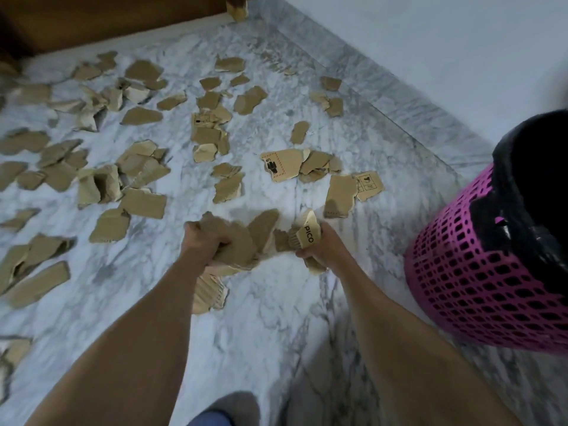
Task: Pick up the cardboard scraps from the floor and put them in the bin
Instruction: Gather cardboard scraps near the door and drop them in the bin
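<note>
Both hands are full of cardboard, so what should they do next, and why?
Probably swing both hands to the right, over the bin, and let go. The left hand and right hand each already grip a bunch of scraps, and the bin's open top sits just to the right.

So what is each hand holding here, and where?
Left hand grips a bunch of torn brown cardboard scraps at its middle; right hand grips the "PICO" scrap around its middle.

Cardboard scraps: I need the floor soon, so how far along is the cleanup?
Early. Done: cannot tell, the bin interior is dark. In hand: left hand and right hand each grip a bunch of scraps. Left: dozens more cover the floor.
</note>
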The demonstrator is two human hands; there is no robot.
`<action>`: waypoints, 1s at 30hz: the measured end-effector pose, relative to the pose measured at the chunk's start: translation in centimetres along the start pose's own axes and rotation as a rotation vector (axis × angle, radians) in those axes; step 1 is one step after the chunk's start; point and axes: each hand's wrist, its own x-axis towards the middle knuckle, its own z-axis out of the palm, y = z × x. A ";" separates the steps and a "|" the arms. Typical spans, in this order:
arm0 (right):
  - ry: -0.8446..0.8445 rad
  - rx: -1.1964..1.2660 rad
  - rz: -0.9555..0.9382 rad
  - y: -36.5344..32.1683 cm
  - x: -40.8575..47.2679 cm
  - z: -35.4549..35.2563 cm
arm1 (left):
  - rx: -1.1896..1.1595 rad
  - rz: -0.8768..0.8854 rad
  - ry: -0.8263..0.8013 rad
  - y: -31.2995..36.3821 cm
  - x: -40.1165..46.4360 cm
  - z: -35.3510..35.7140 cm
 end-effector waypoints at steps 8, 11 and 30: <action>-0.112 -0.492 -0.150 -1.7 0.8 5.9 | 0.492 -0.200 0.076 -7.8 -2.6 -1.2; 0.026 -0.691 -0.185 -1.0 0.5 6.7 | 0.618 -0.268 0.091 -8.1 -4.2 0.2; 0.122 -0.541 -0.102 -0.7 0.1 6.5 | 0.762 -0.006 0.047 -4.7 1.2 -4.0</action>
